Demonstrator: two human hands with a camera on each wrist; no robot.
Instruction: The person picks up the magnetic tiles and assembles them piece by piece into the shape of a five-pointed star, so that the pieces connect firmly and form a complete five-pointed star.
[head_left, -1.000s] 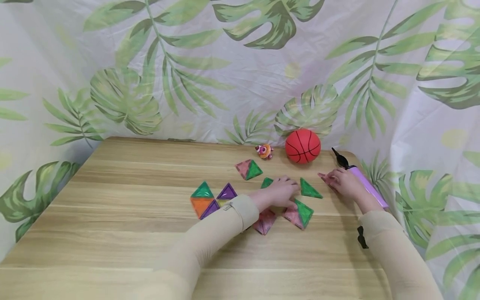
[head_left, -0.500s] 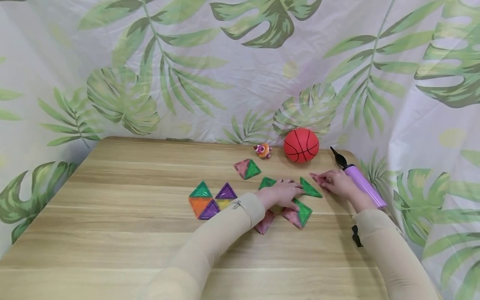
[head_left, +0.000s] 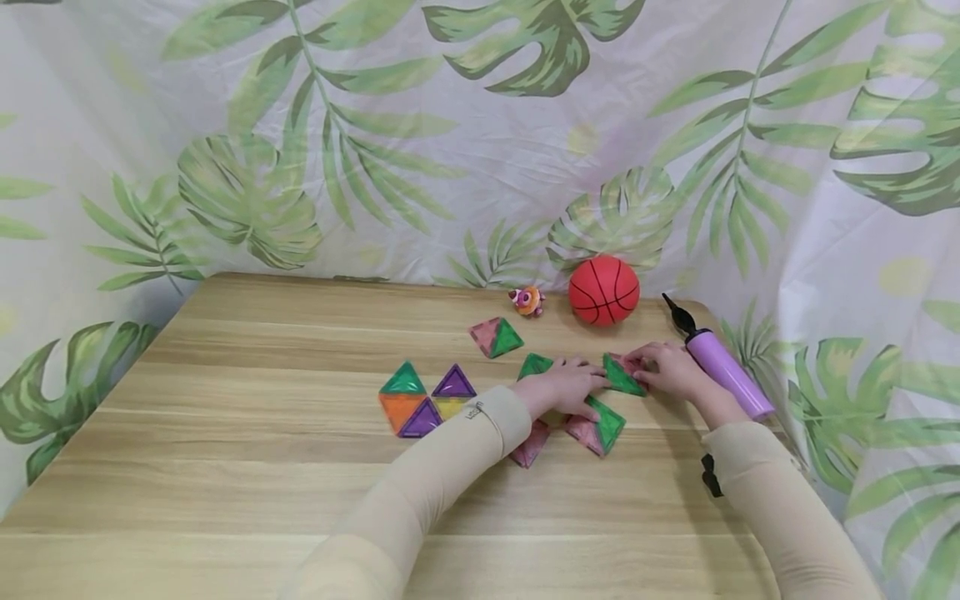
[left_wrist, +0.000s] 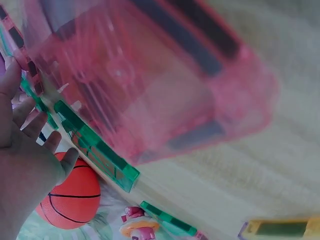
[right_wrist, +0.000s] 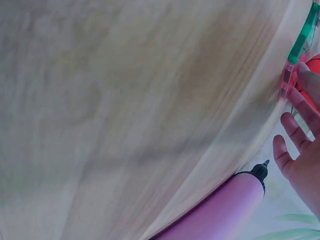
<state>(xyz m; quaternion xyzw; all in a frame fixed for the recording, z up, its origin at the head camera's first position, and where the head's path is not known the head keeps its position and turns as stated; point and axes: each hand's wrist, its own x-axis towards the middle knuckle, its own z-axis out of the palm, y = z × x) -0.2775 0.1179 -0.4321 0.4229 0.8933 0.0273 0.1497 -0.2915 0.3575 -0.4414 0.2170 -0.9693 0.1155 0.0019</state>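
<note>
While 2 hands [head_left: 670, 370] flank green tile [head_left: 619, 380], pink tile [head_left: 630, 362] pinched, cuff lettering [head_left: 475, 410] illegible

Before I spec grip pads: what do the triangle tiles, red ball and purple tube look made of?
Triangle tiles: probably glossy plastic; tinted, see-through, with glints.
Red ball: perhaps rubber or vinyl, satin; no sharp highlight.
Purple tube: likely smooth plastic; even color, pale sheen.
</note>
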